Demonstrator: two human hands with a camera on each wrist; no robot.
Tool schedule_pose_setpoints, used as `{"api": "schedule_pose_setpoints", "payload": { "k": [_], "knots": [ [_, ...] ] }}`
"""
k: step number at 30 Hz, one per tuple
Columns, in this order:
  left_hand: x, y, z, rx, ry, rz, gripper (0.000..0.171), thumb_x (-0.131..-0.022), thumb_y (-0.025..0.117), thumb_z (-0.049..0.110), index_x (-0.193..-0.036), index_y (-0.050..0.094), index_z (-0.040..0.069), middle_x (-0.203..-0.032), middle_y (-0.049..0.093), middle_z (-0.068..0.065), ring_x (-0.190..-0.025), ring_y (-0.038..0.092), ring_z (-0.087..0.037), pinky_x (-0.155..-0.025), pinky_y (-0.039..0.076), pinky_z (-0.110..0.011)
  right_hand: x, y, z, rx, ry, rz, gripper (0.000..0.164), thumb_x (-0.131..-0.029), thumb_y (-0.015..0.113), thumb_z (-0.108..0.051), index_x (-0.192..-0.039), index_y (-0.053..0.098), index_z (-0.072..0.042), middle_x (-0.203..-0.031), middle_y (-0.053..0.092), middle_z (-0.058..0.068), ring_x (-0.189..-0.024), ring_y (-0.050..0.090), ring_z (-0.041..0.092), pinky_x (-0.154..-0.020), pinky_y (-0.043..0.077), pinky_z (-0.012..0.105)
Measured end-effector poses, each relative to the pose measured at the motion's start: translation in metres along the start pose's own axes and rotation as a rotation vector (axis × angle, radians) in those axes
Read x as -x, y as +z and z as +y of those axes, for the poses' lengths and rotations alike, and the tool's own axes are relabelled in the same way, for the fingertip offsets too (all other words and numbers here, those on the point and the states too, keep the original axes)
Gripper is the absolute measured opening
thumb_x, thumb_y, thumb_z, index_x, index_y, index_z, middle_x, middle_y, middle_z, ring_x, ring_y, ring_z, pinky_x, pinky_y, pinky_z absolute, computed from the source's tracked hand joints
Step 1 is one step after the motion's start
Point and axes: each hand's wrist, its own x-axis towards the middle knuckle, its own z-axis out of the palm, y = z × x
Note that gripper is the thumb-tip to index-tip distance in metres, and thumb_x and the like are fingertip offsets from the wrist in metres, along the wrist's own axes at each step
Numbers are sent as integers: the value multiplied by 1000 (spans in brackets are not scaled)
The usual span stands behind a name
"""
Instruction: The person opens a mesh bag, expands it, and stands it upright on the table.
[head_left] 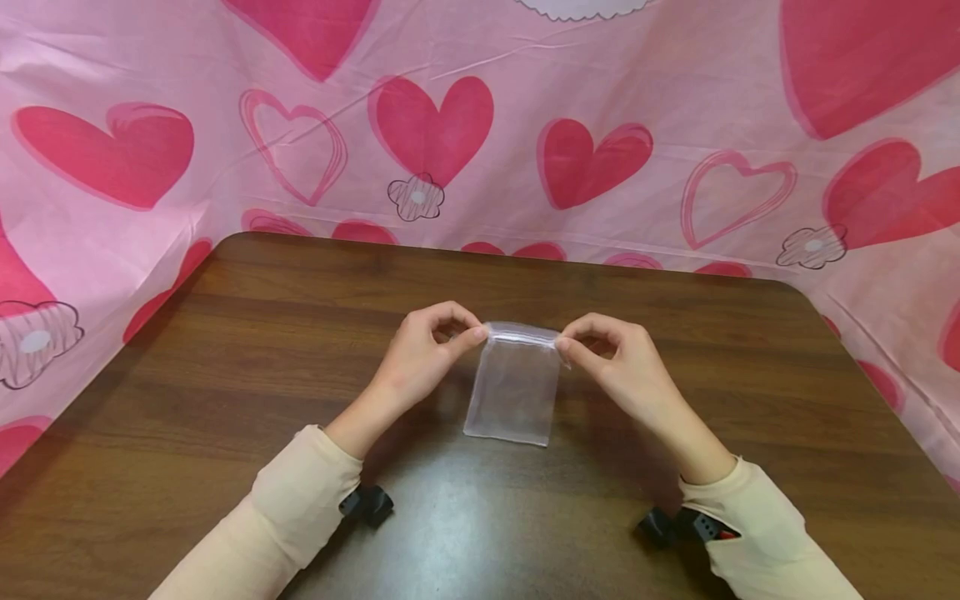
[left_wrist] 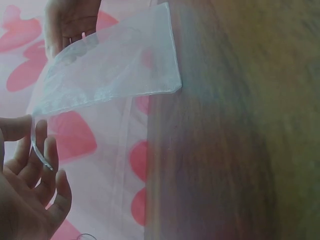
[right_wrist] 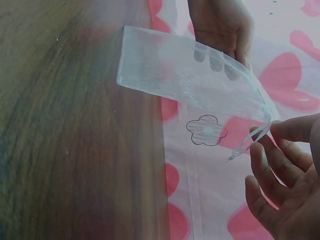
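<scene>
The left hand (head_left: 420, 354) and right hand (head_left: 630, 362) pinch a sheer, rectangular pouch (head_left: 513, 392) by its top corners, other fingers (right_wrist: 268, 172) loosely curved. Thin cords (right_wrist: 234, 155) dangle.

1 bag (head_left: 513, 392), 2 cord tails (left_wrist: 42, 159), 2 grips (head_left: 422, 358), 2 sleeves (head_left: 300, 500), 2 black devices (head_left: 378, 506), 1 table (head_left: 240, 350), 1 cloth (head_left: 510, 50); in the head view, 3 flowers (head_left: 416, 197): 1 beyond the table's left edge, 2 beyond its far edge.
</scene>
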Motion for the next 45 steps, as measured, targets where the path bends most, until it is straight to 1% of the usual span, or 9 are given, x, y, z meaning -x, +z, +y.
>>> {"api": "schedule_pose_setpoints", "payload": {
  "k": [4, 10, 20, 24, 29, 31, 35, 38, 45],
  "knots": [
    [0, -2, 0, -21, 1, -10, 8, -90, 74, 19, -90, 73, 11, -83, 70, 1, -73, 59, -17, -70, 47, -33, -1, -2, 1, 13, -13, -12, 11, -91, 73, -21, -91, 73, -10, -82, 68, 3, -73, 61, 20, -64, 48, 27],
    [0, -5, 1, -57, -9, -27, 6, -89, 74, 20, -89, 73, 15, -85, 70, 3, -71, 60, -18, -68, 48, -34, -1, -3, 2, 42, -46, -15, 8, -91, 73, -18, -90, 72, -10, -79, 67, 1, -69, 59, 20, -61, 45, 25],
    [0, -12, 4, -182, 9, -58, 7, -88, 76, 26, -89, 72, 20, -82, 68, 7, -73, 60, -15, -70, 48, -34, 0, -5, 3, 99, -105, -36, 4, -91, 73, -16, -90, 71, -12, -78, 66, -2, -67, 58, 15, -58, 45, 25],
    [-1, -15, 5, -227, 24, -78, 8, -88, 76, 29, -88, 71, 23, -80, 67, 9, -71, 59, -14, -69, 47, -34, 0, -6, 5, 128, -174, -32, 3, -90, 74, -12, -90, 71, -13, -81, 67, -2, -69, 58, 13, -59, 45, 24],
    [-1, -18, 6, -286, 47, -102, 8, -88, 76, 32, -88, 70, 26, -78, 65, 11, -70, 58, -12, -68, 46, -34, 0, -6, 9, 170, -272, -32, 7, -88, 74, -8, -89, 71, -14, -83, 69, -2, -73, 59, 10, -64, 47, 25],
    [-1, -19, 6, -309, 54, -111, 8, -88, 75, 32, -88, 70, 26, -77, 64, 11, -69, 58, -11, -67, 46, -34, 0, -7, 10, 190, -292, -37, 8, -88, 75, -8, -90, 70, -15, -82, 68, -4, -74, 58, 9, -61, 45, 26],
    [-2, -20, 6, -347, 76, -128, 7, -88, 75, 32, -88, 70, 27, -77, 64, 12, -68, 57, -10, -67, 44, -34, 0, -7, 11, 243, -334, -48, 10, -88, 75, -8, -90, 69, -17, -84, 67, -11, -76, 56, 8, -61, 44, 24],
    [-2, -21, 5, -378, 98, -138, 7, -88, 76, 33, -86, 71, 27, -76, 63, 13, -67, 56, -9, -66, 43, -34, 0, -7, 12, 276, -368, -53, 12, -88, 74, -8, -90, 69, -18, -85, 66, -13, -77, 56, 7, -67, 45, 24],
    [-3, -24, 3, -467, 159, -159, 7, -87, 76, 33, -84, 71, 30, -75, 63, 16, -61, 53, -6, -63, 41, -34, -1, -9, 13, 312, -429, -73, 14, -86, 76, -7, -90, 69, -18, -85, 65, -14, -79, 58, 6, -71, 48, 26]
  ]
}}
